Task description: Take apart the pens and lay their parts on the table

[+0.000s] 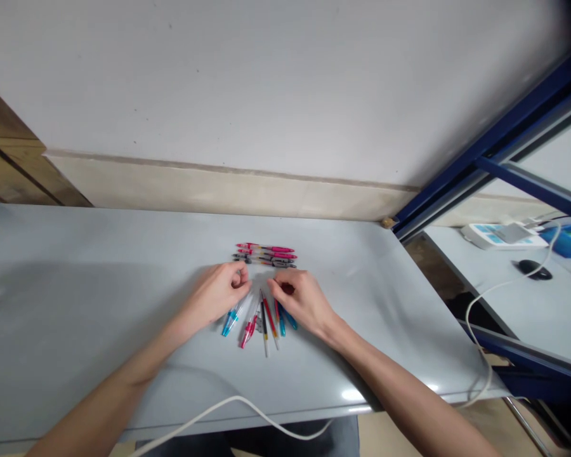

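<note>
While your left hand [221, 292] and right hand [305, 298] curl loosely near mid-frame, you can't tell if they hold anything. Between them on the table [99, 298], the black refill [264, 322] and red refill [269, 317] look light, slippery; pinch their middles.

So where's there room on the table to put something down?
Biggest: the table left of the left hand, back to the wall. More bare table lies between the right hand and the blue frame, plus a strip between the pen row and the wall. It's crowded between the hands, with pen parts.
</note>
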